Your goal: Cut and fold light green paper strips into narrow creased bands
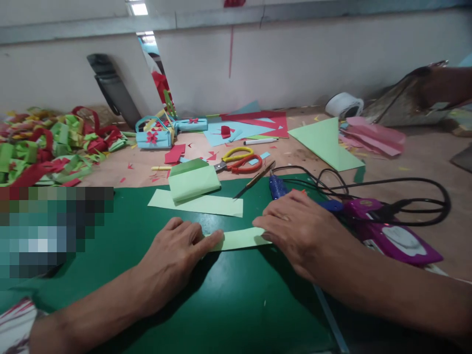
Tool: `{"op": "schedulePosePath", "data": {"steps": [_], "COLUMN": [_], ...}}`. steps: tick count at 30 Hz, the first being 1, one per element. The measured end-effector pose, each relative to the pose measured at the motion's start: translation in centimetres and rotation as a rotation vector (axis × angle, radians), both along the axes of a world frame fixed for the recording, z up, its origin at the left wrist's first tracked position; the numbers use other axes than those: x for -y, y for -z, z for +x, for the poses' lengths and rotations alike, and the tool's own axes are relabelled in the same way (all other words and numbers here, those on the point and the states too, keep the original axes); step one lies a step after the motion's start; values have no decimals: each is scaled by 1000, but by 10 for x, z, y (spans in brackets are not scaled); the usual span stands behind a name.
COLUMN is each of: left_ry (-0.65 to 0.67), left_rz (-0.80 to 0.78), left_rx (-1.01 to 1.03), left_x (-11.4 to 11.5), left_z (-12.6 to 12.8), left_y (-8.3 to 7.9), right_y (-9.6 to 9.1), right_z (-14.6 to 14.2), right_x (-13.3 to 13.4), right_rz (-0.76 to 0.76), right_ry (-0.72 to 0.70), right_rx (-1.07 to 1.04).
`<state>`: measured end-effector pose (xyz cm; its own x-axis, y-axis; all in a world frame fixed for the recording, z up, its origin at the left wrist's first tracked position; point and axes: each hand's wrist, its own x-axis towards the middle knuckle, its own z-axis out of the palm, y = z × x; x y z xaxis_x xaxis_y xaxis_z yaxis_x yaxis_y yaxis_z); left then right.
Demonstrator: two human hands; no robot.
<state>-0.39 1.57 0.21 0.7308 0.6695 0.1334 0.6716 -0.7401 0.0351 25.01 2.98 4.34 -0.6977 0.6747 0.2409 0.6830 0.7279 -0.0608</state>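
Left fingers (216,240) and right fingers (273,219) pinch a green strip (238,239), folded paper (194,184) and scissors (229,162) lying beyond.

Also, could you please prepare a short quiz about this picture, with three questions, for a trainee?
1. What piece of paper do the left hand and the right hand both touch?
2. True or false: the metal scissors with one yellow and one orange-red handle lie farther from the person than both hands.
3. Which thing lies to the right of the right hand? A) the dark grey cylindrical bottle; B) the purple plastic device with a white label; C) the slim white pen.

Key: 1. A pale green paper strip. 2. True. 3. B.
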Motion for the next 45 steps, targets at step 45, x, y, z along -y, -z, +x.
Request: {"op": "schedulePosePath", "data": {"steps": [45], "left_ry": [-366], "left_rz": [-624], "left_rx": [355], "left_x": [-6], "left_z": [-28], "left_y": [-27], "right_y": [33], "right_z": [-38], "right_x": [-6], "right_rz": [-342], "right_ry": [92], "right_rx": [-9]}}
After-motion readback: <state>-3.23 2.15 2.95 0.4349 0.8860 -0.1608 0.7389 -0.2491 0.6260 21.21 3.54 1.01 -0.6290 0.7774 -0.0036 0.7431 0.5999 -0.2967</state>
